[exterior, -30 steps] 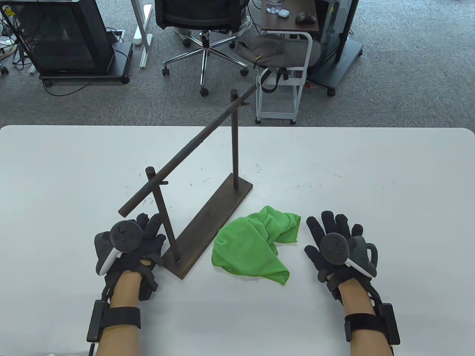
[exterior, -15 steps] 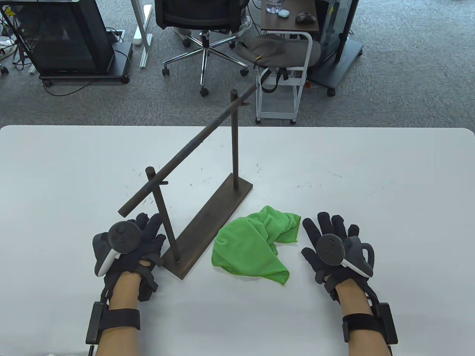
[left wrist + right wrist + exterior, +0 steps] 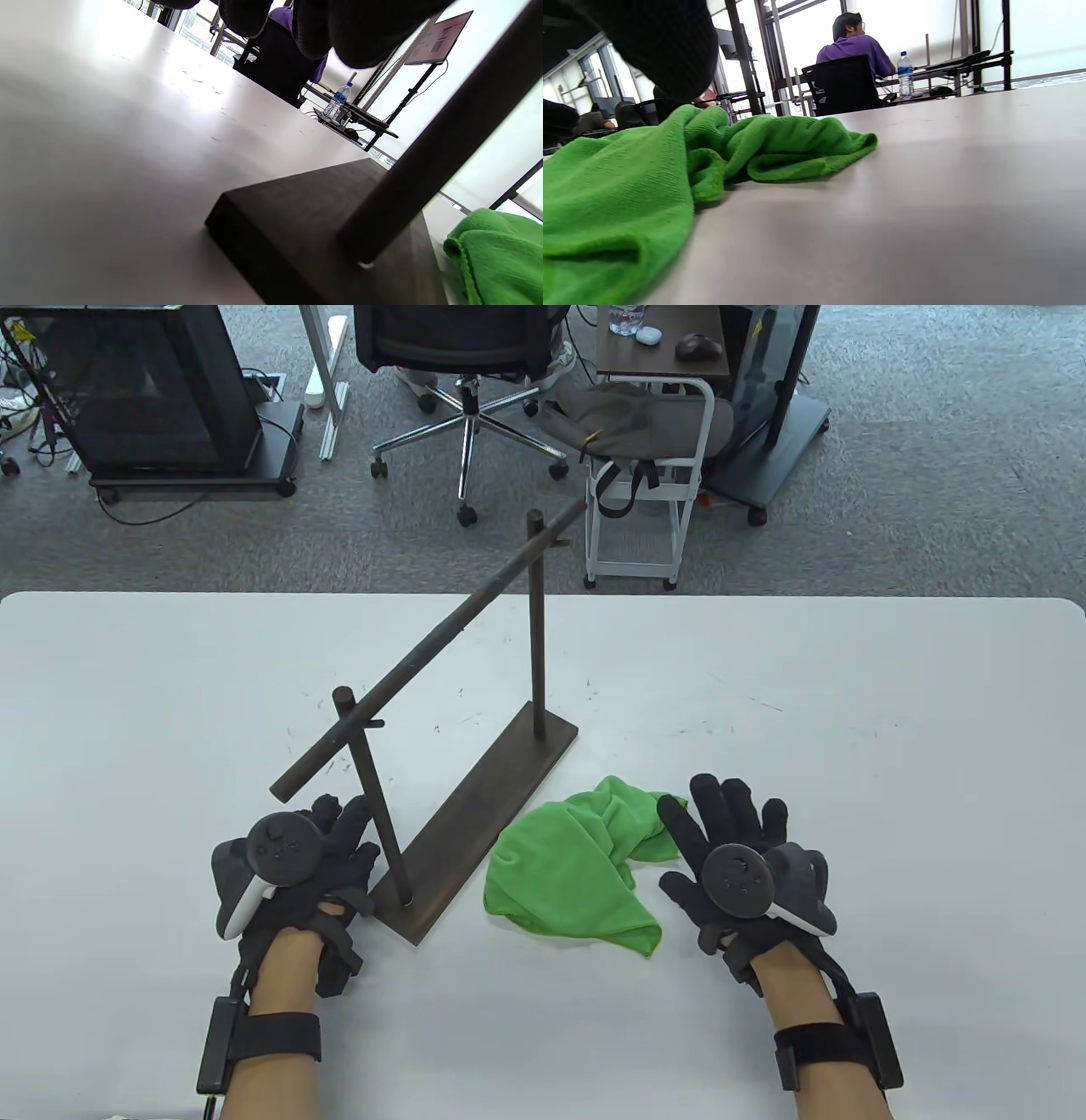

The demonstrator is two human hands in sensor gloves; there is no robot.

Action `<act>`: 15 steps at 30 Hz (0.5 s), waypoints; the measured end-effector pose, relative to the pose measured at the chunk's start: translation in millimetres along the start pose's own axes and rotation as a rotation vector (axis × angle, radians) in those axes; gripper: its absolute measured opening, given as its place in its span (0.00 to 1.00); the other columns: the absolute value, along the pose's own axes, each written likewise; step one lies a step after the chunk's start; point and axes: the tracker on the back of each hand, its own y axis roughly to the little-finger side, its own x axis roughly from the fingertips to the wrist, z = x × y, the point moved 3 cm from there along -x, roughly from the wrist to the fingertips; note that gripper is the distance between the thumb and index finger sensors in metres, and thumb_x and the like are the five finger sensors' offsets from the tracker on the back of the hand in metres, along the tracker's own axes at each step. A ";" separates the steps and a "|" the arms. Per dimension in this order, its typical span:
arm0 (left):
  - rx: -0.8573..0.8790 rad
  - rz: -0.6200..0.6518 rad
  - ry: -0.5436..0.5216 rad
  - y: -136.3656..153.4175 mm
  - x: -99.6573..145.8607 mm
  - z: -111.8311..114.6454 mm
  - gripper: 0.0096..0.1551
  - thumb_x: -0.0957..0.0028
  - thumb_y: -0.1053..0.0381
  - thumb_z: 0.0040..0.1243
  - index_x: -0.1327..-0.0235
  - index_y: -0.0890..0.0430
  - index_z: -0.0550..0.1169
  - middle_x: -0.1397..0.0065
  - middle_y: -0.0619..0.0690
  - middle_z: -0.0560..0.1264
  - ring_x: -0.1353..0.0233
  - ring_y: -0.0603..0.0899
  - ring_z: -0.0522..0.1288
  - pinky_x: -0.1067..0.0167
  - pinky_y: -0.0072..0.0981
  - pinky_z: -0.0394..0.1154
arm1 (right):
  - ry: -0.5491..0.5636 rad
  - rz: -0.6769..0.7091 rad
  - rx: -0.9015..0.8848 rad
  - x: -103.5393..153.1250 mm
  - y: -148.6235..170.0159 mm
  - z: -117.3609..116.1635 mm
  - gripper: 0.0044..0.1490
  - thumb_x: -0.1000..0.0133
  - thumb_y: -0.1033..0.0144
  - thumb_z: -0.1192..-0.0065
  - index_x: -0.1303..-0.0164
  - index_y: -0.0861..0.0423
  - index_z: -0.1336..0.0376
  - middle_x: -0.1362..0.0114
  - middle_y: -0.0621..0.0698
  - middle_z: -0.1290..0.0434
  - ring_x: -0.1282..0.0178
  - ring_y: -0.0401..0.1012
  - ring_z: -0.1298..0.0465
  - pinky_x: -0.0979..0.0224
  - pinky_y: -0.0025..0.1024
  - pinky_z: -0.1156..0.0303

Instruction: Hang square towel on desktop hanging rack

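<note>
A crumpled green square towel (image 3: 581,865) lies on the white table (image 3: 848,729), just right of the dark rack's base (image 3: 479,823). The rack's bar (image 3: 433,645) runs diagonally on two posts. My right hand (image 3: 721,848) is open with spread fingers, its fingertips over the towel's right corner; contact is unclear. The towel fills the left of the right wrist view (image 3: 670,169). My left hand (image 3: 335,848) rests open on the table beside the near post (image 3: 382,814), holding nothing. The left wrist view shows the base (image 3: 305,228), the post (image 3: 432,148) and the towel's edge (image 3: 496,250).
The table's far edge runs behind the rack. Beyond it on the floor stand an office chair (image 3: 462,356), a white cart (image 3: 649,475) and a black cabinet (image 3: 144,390). Bare tabletop lies to the right and left of the rack.
My right hand has moved left and slightly forward, from beside the towel to over its right corner. The left hand, towel and rack have not moved.
</note>
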 end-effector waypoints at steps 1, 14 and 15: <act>-0.002 0.000 0.002 0.3 -0.2 0.2 0.37 0.44 0.46 0.61 0.19 0.48 0.68 0.16 0.59 0.54 0.18 0.79 0.47 0.35 0.78 0.41 | -0.012 0.024 0.044 -3.8 -7.0 1.8 0.60 0.47 0.47 0.28 0.29 0.30 0.72 0.14 0.52 0.73 0.16 0.63 0.66 0.30 0.76 0.71; 0.002 -0.010 0.019 3.4 -2.1 1.6 0.37 0.44 0.46 0.61 0.19 0.48 0.68 0.16 0.59 0.54 0.18 0.80 0.47 0.35 0.78 0.41 | -0.260 0.235 0.458 -23.9 -59.0 -56.2 0.64 0.49 0.60 0.24 0.33 0.27 0.72 0.16 0.51 0.73 0.17 0.63 0.65 0.29 0.76 0.68; 0.000 -0.010 0.019 3.1 -2.1 1.6 0.37 0.44 0.46 0.61 0.19 0.48 0.68 0.16 0.59 0.54 0.18 0.80 0.47 0.35 0.78 0.41 | -0.271 0.239 0.465 -23.4 -59.1 -57.9 0.64 0.49 0.61 0.24 0.33 0.27 0.72 0.16 0.51 0.73 0.17 0.63 0.65 0.29 0.76 0.68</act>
